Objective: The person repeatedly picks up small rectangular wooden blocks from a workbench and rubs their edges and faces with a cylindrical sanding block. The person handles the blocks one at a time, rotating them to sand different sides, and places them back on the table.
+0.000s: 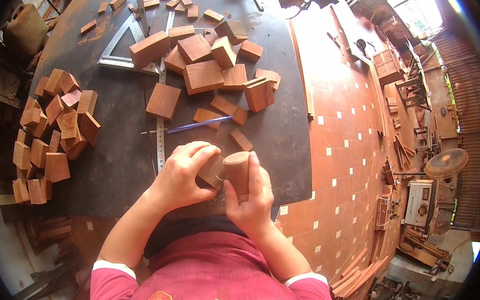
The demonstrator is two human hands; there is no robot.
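Observation:
My left hand (pixel 180 174) is closed around a wooden block (pixel 211 171), thumb below and fingers over its top. Close beside it, my right hand (pixel 255 201) grips a rounded wooden piece (pixel 237 175) with a pale, smooth end facing up. The two pieces meet or nearly meet; I cannot tell if they touch. Just beyond my hands, a small wooden block (pixel 241 139) and a blue pen (pixel 199 124) lie on the dark table (pixel 121 157). A steel ruler (pixel 160 141) runs away from my left hand.
Several reddish-brown blocks (pixel 203 78) are heaped farther up the table, beside a metal triangle square (pixel 111 61). Another pile of blocks (pixel 56 118) sits at the left edge. Right of the table lies a tiled floor (pixel 333 180), with a pedestal fan (pixel 446 163) farther off.

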